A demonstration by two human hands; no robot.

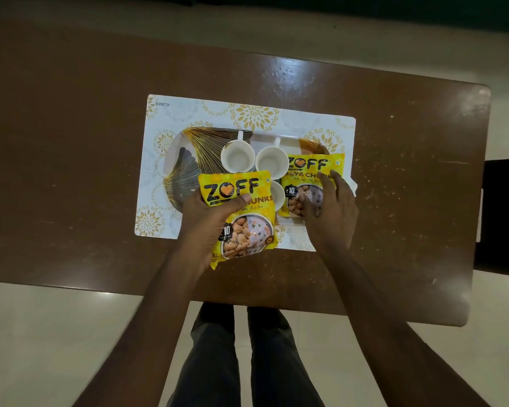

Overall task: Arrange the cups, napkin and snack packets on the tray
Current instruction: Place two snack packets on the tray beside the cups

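A tray (pixel 188 154) with a gold fan pattern lies on a white placemat (pixel 247 113). Two white cups (pixel 237 156) (pixel 271 162) stand on it side by side, handles pointing away from me. A third cup (pixel 277 194) is mostly hidden behind a packet. My left hand (pixel 209 221) grips a yellow ZOFF snack packet (pixel 241 218) above the tray's near edge, thumb across its front. My right hand (pixel 331 204) rests with fingers spread on a second yellow ZOFF packet (pixel 309 174) at the tray's right end. A bit of white napkin (pixel 353 185) shows beside that hand.
The placemat lies on a brown table (pixel 71 142) whose near edge runs just beyond my legs. A dark object (pixel 503 212) stands past the table's right edge. Pale floor surrounds the table.
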